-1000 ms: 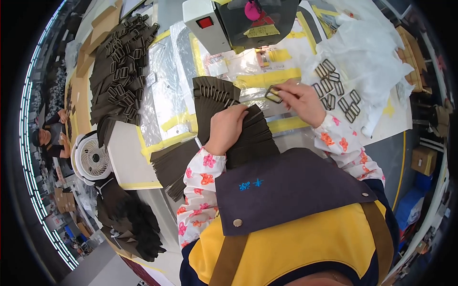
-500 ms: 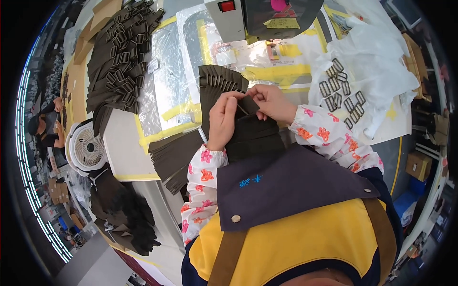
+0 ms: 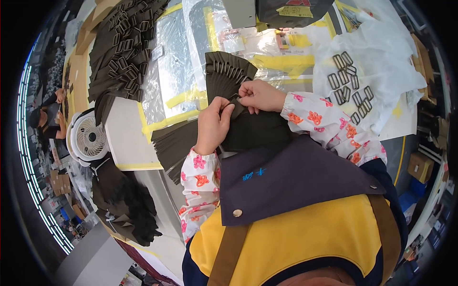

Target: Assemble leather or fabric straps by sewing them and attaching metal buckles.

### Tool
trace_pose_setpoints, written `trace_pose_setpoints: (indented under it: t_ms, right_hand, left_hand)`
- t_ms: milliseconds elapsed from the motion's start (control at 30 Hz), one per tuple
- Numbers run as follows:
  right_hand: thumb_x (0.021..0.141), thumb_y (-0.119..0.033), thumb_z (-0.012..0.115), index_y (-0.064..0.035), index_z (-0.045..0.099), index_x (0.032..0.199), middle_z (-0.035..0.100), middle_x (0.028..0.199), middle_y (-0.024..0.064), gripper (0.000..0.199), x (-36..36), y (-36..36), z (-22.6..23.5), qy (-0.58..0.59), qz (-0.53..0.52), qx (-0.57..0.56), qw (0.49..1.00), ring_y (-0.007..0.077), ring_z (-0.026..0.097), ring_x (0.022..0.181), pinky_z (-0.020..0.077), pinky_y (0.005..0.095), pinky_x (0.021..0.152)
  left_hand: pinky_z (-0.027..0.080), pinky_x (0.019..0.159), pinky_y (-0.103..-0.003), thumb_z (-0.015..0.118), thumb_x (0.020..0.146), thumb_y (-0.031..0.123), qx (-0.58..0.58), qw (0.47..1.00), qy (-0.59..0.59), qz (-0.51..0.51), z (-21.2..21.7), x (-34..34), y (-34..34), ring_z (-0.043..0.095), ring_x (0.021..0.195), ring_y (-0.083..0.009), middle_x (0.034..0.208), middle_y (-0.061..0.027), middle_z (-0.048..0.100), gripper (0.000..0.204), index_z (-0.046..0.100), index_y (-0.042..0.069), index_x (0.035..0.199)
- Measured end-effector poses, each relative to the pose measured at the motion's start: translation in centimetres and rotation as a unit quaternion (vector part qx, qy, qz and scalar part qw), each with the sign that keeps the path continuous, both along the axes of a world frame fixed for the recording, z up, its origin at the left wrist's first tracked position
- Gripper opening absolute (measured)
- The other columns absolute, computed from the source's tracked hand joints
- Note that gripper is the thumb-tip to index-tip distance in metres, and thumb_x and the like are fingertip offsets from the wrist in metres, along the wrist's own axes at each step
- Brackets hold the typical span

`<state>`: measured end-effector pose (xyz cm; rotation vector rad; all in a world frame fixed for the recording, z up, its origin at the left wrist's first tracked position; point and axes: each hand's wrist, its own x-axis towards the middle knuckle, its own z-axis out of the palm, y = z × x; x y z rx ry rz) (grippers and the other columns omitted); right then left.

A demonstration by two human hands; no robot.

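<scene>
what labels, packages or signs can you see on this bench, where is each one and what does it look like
Yellow label: top centre, on the dark machine, small rectangle.
White tag: on the clear plastic sheet beside the stacked dark straps, small and rectangular.
White plastic bag: right side of the bench, crumpled, with metal buckles lying on it.
Brown cardboard boxes: far right, below the bench edge.

Both arms reach forward and bend in at the wrists. The left hand [image 3: 213, 125] and the right hand [image 3: 260, 96] meet fingertip to fingertip, each grip pinched tight, thumbs pressed down.
</scene>
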<state>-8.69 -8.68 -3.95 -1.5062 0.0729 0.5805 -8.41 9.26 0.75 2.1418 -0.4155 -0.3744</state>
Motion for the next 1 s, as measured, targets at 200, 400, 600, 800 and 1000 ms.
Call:
trace_pose_setpoints:
  t_ms: [200,400,600,800,1000]
  right_hand:
    - [0.075,-0.010,0.060,-0.0022,0.047,0.077,0.050,0.060,0.0055,0.016,-1.1,0.5,1.0,-0.173,0.033,-0.156,0.972,0.0111,0.050,0.054,0.0408,0.0279,0.051]
    - [0.080,-0.007,0.057,-0.0031,0.051,0.082,0.052,0.067,0.0008,0.007,-1.6,-1.2,1.8,-0.065,-0.002,0.007,0.998,0.0067,0.050,0.055,0.0410,0.0218,0.047]
    - [0.081,-0.004,0.055,-0.0004,0.052,0.086,0.053,0.066,0.0015,0.007,-4.3,-5.5,3.0,-0.079,-0.134,0.002,0.988,0.0061,0.051,0.053,0.0432,0.0214,0.047]
    - [0.079,-0.007,0.058,0.0003,0.056,0.082,0.060,0.075,0.0093,0.008,-7.8,-12.6,4.6,-0.270,-0.311,-0.298,0.861,0.0158,0.057,0.060,0.0458,0.0270,0.056]
    - [0.075,-0.014,0.062,-0.0045,0.055,0.089,0.059,0.083,0.0114,0.019,-10.5,-17.8,-0.1,-0.231,-0.222,-0.543,0.776,0.0266,0.058,0.072,0.0460,0.0351,0.060]
  left_hand:
    - [0.043,0.053,-0.036,0.058,0.080,0.007,0.051,0.993,-0.104,-0.031,-0.6,0.3,-0.5,0.057,0.062,-0.0345,0.065,-0.0166,0.056,0.010,0.052,0.001,0.078]
    - [0.043,0.053,-0.024,0.064,0.076,0.003,-0.055,0.997,0.051,-0.007,0.2,0.2,-0.3,0.056,0.057,-0.0127,0.072,-0.0053,0.057,0.018,0.055,0.001,0.092]
    - [0.046,0.057,-0.033,0.066,0.073,0.007,-0.020,0.976,-0.166,-0.142,-2.0,0.5,-3.5,0.058,0.066,-0.0277,0.077,-0.0134,0.057,0.017,0.058,0.000,0.087]
    - [0.045,0.059,-0.039,0.064,0.075,0.012,0.087,0.944,-0.317,0.005,-4.4,4.2,-3.5,0.056,0.069,-0.0344,0.077,-0.0165,0.057,0.016,0.058,0.000,0.084]
    - [0.047,0.057,-0.032,0.061,0.079,0.009,0.019,0.971,-0.236,0.028,-1.1,0.9,-3.8,0.060,0.063,-0.0234,0.089,-0.0152,0.059,0.028,0.055,0.000,0.105]
